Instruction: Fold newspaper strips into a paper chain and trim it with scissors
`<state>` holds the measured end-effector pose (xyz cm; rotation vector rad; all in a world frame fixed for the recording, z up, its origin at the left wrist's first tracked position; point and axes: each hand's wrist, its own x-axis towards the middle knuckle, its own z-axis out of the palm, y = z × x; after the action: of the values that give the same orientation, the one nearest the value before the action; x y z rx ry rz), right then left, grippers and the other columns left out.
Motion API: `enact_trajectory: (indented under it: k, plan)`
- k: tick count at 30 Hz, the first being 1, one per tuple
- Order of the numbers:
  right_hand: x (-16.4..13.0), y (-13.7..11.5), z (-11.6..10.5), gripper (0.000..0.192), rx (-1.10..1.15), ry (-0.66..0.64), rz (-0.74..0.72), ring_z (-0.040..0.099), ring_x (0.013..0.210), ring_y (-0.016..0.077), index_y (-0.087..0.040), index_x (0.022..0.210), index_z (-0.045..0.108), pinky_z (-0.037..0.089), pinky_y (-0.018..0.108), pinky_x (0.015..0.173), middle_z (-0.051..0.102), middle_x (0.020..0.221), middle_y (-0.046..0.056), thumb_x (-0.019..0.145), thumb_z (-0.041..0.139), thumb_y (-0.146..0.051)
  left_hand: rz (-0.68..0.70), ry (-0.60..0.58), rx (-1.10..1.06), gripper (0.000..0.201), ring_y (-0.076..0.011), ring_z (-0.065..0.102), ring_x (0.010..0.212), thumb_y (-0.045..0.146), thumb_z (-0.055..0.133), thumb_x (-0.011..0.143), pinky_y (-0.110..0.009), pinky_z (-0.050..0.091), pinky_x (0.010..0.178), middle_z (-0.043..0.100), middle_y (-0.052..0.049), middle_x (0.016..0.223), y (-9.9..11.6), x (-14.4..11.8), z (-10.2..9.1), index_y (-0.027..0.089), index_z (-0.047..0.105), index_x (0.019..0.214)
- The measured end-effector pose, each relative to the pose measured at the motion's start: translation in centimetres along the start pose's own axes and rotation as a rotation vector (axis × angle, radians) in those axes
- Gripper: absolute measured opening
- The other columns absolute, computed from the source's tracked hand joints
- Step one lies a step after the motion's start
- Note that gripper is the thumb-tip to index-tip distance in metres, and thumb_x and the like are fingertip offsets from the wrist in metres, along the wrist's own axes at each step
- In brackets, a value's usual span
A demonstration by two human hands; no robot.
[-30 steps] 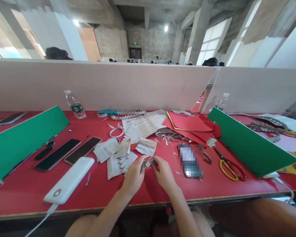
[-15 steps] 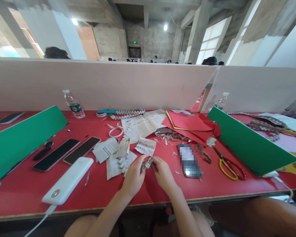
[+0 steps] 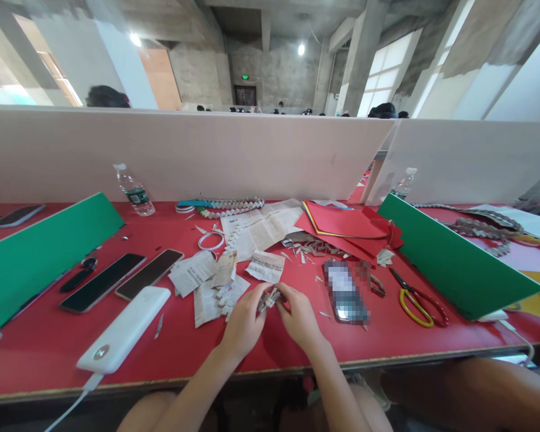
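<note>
One green board (image 3: 49,258) leans at the left of a red table (image 3: 171,360). Right of it lie two dark phones, one (image 3: 102,282) beside the other (image 3: 149,274), and a white power bank (image 3: 123,330) with a cable plugged into its near end. A clear bottle (image 3: 136,195) stands behind them. Next come printed paper pieces (image 3: 192,273), overlapping, with a white tape ring (image 3: 211,241) just beyond.

At the middle, above the table's near part, the person's left hand (image 3: 247,315) grasps the left side of a small bundle of folded paper (image 3: 269,299); the right hand (image 3: 299,315) grasps its right side, fingers bent around it. The fingers partly hide the bundle.

Farther right, red sheets (image 3: 346,222) lie stacked toward the back. Nearer are a phone (image 3: 346,294), blurred out, and open scissors (image 3: 416,303) with one yellow and one red handle. A second green board (image 3: 454,264) stands tilted beside the scissors.
</note>
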<state>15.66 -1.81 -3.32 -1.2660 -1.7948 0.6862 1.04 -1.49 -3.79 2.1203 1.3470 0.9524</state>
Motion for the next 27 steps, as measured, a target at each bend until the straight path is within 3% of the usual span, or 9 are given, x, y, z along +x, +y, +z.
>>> enact_trajectory:
  k: [10, 15, 20, 23, 27]
  plan:
    - [0.1, -0.1, 0.2, 0.016, 0.064, 0.099, -0.001, 0.057, 0.071, 0.0140, -0.021, 0.088, 0.057, 0.042, 0.022, 0.064, 0.061, 0.081, 0.001, 0.078, 0.047, -0.014, -0.019, 0.016, -0.035, 0.042, -0.0196, 0.057, 0.098, 0.010, 0.044, 0.077, -0.031, 0.043, 0.083, 0.062, -0.005, 0.106, 0.6, 0.1, -0.5, 0.024, 0.050, 0.117]
    - [0.1, -0.4, 0.1, 0.012, 0.095, 0.151, -0.048, 0.056, 0.072, 0.0137, -0.020, 0.082, 0.057, 0.042, 0.024, 0.066, 0.060, 0.084, 0.002, 0.078, 0.047, -0.015, -0.098, 0.004, -0.146, 0.040, -0.0164, 0.060, 0.076, 0.013, 0.045, 0.078, -0.026, 0.044, 0.071, 0.065, -0.002, 0.082, 1.1, 0.3, -0.7, 0.022, 0.050, 0.116]
    - [0.3, -0.4, -0.1, 0.008, 0.046, 0.202, 0.021, 0.054, 0.067, 0.0134, -0.019, 0.076, 0.056, 0.040, 0.024, 0.061, 0.058, 0.076, 0.001, 0.078, 0.049, -0.018, -0.138, 0.005, -0.184, 0.036, -0.0140, 0.056, 0.062, 0.013, 0.045, 0.077, -0.022, 0.041, 0.062, 0.061, 0.002, 0.068, 1.4, 0.5, -0.8, 0.020, 0.053, 0.111]
    - [0.3, -0.2, -0.2, 0.008, 0.027, 0.180, 0.042, 0.053, 0.067, 0.0140, -0.019, 0.077, 0.057, 0.039, 0.024, 0.059, 0.058, 0.075, 0.001, 0.077, 0.049, -0.019, -0.132, 0.011, -0.169, 0.033, -0.0136, 0.055, 0.061, 0.014, 0.045, 0.077, -0.022, 0.041, 0.061, 0.060, 0.002, 0.068, 1.3, 0.5, -0.7, 0.020, 0.054, 0.109]
    - [0.3, -0.2, -0.4, 0.013, 0.082, 0.115, -0.030, 0.054, 0.076, 0.0156, -0.020, 0.084, 0.058, 0.042, 0.027, 0.070, 0.059, 0.082, 0.003, 0.080, 0.046, -0.015, -0.115, 0.018, -0.147, 0.033, -0.0129, 0.054, 0.062, 0.014, 0.045, 0.078, -0.022, 0.041, 0.062, 0.058, 0.002, 0.068, 1.2, 0.4, -0.7, 0.020, 0.053, 0.109]
